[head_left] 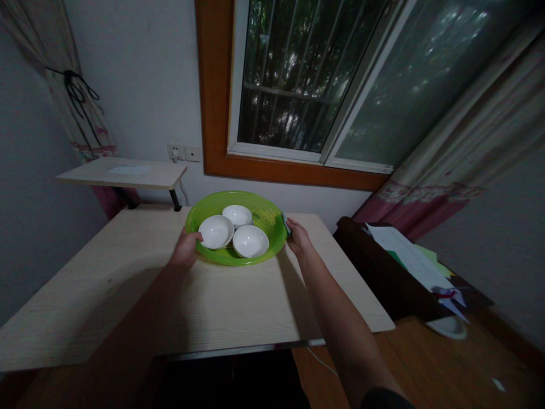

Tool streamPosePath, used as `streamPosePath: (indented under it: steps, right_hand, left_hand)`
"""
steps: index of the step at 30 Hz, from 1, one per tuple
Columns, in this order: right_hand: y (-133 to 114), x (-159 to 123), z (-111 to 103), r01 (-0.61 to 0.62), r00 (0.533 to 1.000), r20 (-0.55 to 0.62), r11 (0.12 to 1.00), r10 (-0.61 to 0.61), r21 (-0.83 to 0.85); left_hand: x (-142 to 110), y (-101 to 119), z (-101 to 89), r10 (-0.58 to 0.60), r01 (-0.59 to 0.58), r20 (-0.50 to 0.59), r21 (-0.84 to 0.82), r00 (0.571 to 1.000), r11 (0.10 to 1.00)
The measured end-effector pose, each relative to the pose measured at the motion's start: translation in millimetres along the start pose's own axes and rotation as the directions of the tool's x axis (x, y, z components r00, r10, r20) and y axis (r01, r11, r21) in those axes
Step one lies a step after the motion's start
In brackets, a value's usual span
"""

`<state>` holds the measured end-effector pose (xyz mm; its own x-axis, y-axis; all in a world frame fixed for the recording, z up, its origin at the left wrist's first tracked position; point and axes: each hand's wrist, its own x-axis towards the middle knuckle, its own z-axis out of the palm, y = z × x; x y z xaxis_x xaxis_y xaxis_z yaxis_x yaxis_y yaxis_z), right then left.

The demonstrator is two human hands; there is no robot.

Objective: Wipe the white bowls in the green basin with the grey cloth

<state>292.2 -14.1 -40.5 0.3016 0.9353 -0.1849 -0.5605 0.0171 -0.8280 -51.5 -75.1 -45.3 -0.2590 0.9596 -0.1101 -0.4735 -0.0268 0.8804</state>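
A round green plastic basin (pixel 272 211) is at the far part of the table, gripped at opposite sides. My left hand (pixel 186 247) is closed on its left rim, thumb over the edge. On the right rim, my right hand (pixel 298 236) is closed too, with a small grey-blue cloth or sponge (pixel 285 224) pinched against the basin. Inside the basin sit several white bowls: one at the left (pixel 216 232), another at the back (pixel 237 215) and one at the front right (pixel 250 242). Whether the basin touches the tabletop I cannot tell.
The pale wooden table (pixel 238 307) carries a small raised shelf (pixel 157 177) at its back left. Behind are wall sockets (pixel 184 153) and a window with a wooden frame (pixel 272 176). Papers (pixel 409 255) lie on dark furniture (pixel 383 278) to the right.
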Motion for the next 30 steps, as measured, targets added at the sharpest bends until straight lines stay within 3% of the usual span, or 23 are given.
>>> streamPosePath:
  steps: [8,14,22,30]
  right_hand:
    - [11,-34,-17,-0.125,0.987,0.103,0.992,0.127,-0.026]
    - [3,-23,-18,-0.189,0.974,0.109,0.979,0.197,-0.074]
    - [-4,1,0,-0.157,0.976,0.138,0.984,0.167,-0.08]
    - [10,-9,-4,-0.072,0.991,0.112,0.995,0.079,-0.066]
  left_hand:
    - [2,0,-1.9,0.008,-0.008,0.018,-0.011,1.0,1.0]
    - [6,1,-6.9,-0.012,0.011,0.062,0.029,0.998,1.0]
    - [5,3,-5.7,-0.007,0.006,0.045,0.037,0.999,0.999]
    - [3,-5,1.5,0.024,-0.024,-0.019,-0.006,1.0,1.0]
